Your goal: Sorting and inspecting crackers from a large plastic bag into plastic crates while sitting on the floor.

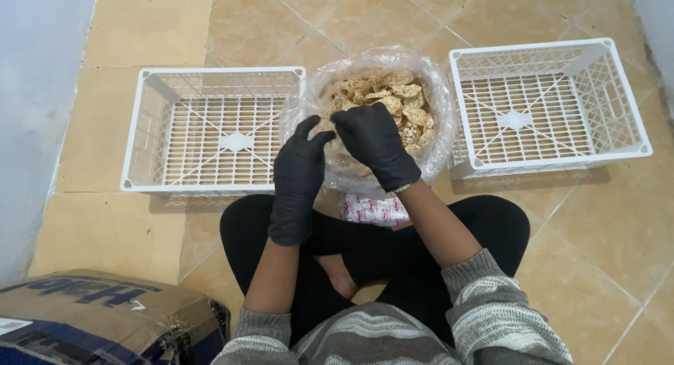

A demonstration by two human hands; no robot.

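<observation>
I sit cross-legged on a tiled floor, both hands in black gloves. A clear plastic bag (435, 137) full of round tan crackers (400, 98) stands in front of my legs. My right hand (372, 140) hovers over the near side of the cracker pile, fingers curled, knuckles up; whether it holds a cracker is hidden. My left hand (298, 172) is at the bag's left rim with thumb and fingers spread, touching the plastic. A small stack of printed white and red packets (372, 210) lies under my right wrist, between the bag and my legs.
A white plastic lattice crate (210, 129) sits left of the bag, and a second one (547, 105) sits to the right. A taped cardboard box (98, 316) is at my left knee. A pale wall (35, 112) runs along the left.
</observation>
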